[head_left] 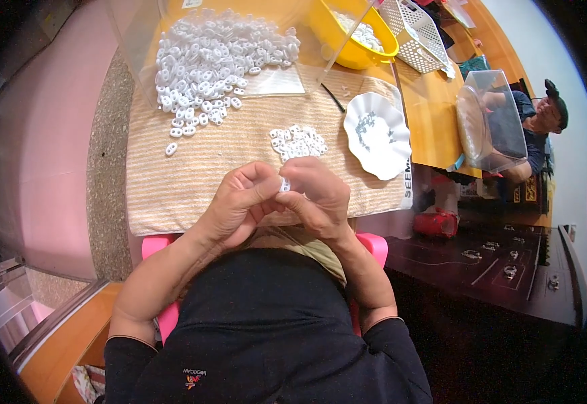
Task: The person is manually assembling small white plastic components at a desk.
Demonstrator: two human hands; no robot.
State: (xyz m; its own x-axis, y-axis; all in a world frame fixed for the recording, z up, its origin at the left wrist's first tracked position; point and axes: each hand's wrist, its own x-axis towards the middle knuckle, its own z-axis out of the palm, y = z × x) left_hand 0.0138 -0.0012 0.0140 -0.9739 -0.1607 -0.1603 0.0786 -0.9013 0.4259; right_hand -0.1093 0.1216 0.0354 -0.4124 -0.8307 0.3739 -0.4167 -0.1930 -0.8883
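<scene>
Close to my body at the towel's front edge, my left hand (239, 202) pinches a small white plastic piece (285, 184) between thumb and fingers. My right hand (319, 195) is closed on the same piece from the other side, its fingers slightly blurred. Just beyond my hands lies a small heap of flat white pieces (297, 143). To the right, a white scalloped dish (393, 153) holds tiny grey bits too small to name. A large pile of white two-holed oval pieces (202, 64) spreads over the far left, with one loose oval piece (171, 149) nearer me.
A striped towel (172, 195) covers the table. A thin black stick (333, 97) lies by the dish. At the back stand a yellow basin (354, 57) and a white perforated basket (415, 37). Far right, another person (539, 121) sits behind a clear bin (499, 124).
</scene>
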